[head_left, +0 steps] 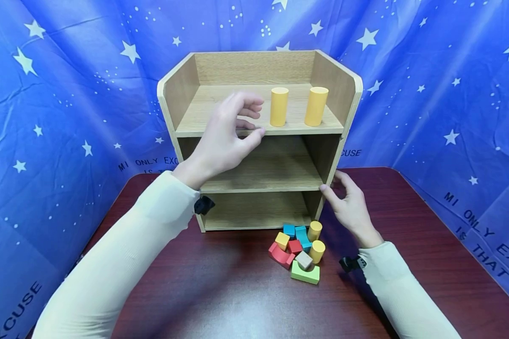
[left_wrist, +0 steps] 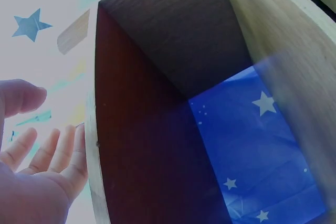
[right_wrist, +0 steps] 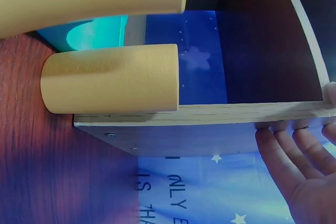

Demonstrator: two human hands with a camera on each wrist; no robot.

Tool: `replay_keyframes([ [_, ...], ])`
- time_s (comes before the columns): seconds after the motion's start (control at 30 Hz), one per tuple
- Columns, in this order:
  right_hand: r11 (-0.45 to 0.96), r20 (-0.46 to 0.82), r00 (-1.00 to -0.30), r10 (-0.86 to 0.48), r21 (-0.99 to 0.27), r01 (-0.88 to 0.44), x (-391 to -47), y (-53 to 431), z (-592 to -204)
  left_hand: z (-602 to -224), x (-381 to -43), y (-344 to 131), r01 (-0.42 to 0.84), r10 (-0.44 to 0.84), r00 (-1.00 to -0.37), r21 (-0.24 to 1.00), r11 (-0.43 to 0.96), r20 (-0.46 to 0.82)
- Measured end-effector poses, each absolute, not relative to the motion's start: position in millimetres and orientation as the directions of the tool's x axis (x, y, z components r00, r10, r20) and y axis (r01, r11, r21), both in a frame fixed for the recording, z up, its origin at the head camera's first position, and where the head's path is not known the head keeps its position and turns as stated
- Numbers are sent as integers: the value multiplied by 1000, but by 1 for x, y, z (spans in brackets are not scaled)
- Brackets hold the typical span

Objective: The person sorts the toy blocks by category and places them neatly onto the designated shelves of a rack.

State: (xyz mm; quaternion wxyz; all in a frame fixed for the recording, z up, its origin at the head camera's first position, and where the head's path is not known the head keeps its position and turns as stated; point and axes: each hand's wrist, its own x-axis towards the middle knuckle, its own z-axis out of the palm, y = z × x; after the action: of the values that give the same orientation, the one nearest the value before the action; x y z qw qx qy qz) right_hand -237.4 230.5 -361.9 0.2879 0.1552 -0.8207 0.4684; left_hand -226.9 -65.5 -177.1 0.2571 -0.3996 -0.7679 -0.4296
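A wooden three-tier shelf (head_left: pixel 260 184) stands on the table. Two upright yellow cylinders carry no load on its top board: one cylinder (head_left: pixel 279 107) near the middle, the other cylinder (head_left: pixel 316 107) further right, leaning slightly in the view. My left hand (head_left: pixel 226 134) hovers at the top board's front edge, left of the nearer cylinder, fingers loosely bent with nothing between them. With my right hand (head_left: pixel 353 209) I hold the shelf's right side panel (right_wrist: pixel 210 114), thumb at the front edge and fingers against the outer face.
Several blocks lie before the shelf's lower right corner: a green arch (head_left: pixel 305 274), a red arch (head_left: pixel 281 256), a teal arch (head_left: pixel 303 238), small cubes and two yellow cylinders (head_left: pixel 317 252). A blue star-printed curtain (head_left: pixel 89 94) surrounds the dark red table (head_left: pixel 220 292).
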Motion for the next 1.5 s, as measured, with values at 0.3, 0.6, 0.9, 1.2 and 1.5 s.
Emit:
replay_keyframes([
  [0.3, 527, 616, -788, 26, -678, -513, -237, 231, -362, -186, -220, -71, 900, 382, -433, 367, 236, 817],
  [0.6, 537, 619, -785, 22, -670, -513, -238, 231, -362, -201, -219, -74, 921, 391, -387, 331, 204, 835],
  [0.9, 525, 613, -790, 23, -680, -512, -238, 230, -362, -224, -214, -73, 925, 425, -376, 304, 230, 824],
  [1.2, 536, 620, -784, 28, -671, -512, -238, 230, -363, -246, -213, -72, 914, 449, -402, 321, 248, 798],
  [1.5, 525, 622, -783, 28, -675, -518, -238, 230, -362, -262, -213, -72, 894, 455, -446, 365, 259, 770],
])
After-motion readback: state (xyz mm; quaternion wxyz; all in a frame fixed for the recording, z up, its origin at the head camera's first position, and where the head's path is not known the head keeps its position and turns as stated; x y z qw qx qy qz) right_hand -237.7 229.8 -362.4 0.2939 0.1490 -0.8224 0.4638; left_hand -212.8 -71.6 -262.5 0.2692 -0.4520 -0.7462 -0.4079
